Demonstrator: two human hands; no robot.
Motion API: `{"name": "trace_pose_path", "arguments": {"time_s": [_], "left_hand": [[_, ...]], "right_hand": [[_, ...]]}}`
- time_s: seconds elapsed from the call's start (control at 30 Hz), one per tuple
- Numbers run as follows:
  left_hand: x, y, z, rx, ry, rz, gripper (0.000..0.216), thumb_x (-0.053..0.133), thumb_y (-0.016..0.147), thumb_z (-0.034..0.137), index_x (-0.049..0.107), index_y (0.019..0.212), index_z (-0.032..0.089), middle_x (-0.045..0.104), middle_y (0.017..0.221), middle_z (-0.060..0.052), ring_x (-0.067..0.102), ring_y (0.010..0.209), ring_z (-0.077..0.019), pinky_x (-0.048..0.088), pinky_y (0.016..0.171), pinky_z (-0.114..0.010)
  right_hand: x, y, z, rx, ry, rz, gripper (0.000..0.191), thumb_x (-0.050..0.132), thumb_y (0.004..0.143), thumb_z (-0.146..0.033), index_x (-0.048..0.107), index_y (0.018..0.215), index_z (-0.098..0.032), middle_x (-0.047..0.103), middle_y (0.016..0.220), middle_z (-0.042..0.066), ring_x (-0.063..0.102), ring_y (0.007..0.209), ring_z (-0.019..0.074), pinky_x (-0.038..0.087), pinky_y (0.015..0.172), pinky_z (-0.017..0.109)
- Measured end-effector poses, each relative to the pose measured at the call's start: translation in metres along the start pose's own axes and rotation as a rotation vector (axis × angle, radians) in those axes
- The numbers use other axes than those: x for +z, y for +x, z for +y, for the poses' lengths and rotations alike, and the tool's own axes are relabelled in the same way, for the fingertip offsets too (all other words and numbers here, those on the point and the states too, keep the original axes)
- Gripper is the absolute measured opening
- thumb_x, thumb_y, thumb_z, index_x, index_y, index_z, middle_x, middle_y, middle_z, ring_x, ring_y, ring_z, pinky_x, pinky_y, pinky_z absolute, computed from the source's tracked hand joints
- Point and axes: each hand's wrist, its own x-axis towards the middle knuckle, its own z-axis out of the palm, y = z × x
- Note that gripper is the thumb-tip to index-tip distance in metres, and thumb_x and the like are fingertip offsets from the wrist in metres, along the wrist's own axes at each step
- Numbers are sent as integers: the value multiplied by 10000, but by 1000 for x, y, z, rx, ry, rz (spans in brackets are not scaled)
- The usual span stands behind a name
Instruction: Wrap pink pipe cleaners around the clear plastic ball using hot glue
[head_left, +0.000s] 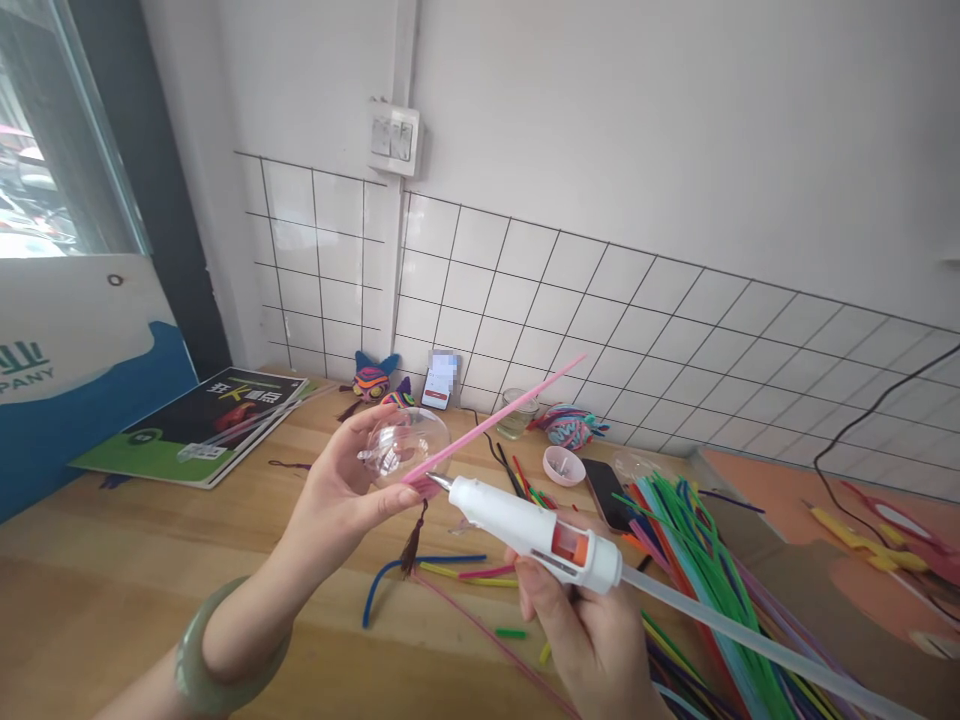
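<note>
My left hand is closed around a clear plastic ball, with the thumb pressing a pink pipe cleaner against its lower side. The pipe cleaner slants up to the right. A dark tassel hangs below the ball. In my right hand is a white glue gun, gripped from below. Its metal nozzle points left and meets or nearly meets the pipe cleaner beside my left thumb. A long translucent glue stick sticks out of its back end.
Many coloured pipe cleaners lie in a bundle at the right. Behind are a propped phone, a glass cup, a small pink bowl, a dark phone and yarn-wrapped ornaments. A green-and-black booklet lies left.
</note>
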Motion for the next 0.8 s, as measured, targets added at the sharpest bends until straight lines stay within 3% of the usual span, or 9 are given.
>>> {"name": "trace_pose_path", "arguments": {"time_s": [0.23, 0.43, 0.8], "left_hand": [[3, 1, 3, -40, -11, 17, 675, 907, 577, 221, 614, 1183, 256, 655, 1208, -100, 664, 1012, -300, 618, 767, -417], [3, 1, 2, -42, -22, -9, 663, 897, 600, 210, 605, 1192, 266, 631, 1214, -93, 649, 1031, -294, 635, 729, -401], [2, 0, 0, -51, -9, 3, 704, 900, 599, 236, 579, 1225, 240, 618, 1266, -119, 644, 1072, -308, 616, 817, -431]], "right_hand": [[-1, 2, 0, -28, -25, -9, 303, 564, 942, -492, 615, 949, -193, 525, 575, -25, 486, 468, 142, 436, 445, 250], [-2, 0, 2, 11, -62, -29, 339, 538, 954, -507, 637, 980, -184, 486, 561, -34, 454, 469, 139, 406, 447, 253], [0, 2, -1, 37, 33, -17, 273, 590, 933, -458, 586, 994, -191, 551, 667, -9, 455, 500, 113, 405, 433, 216]]}}
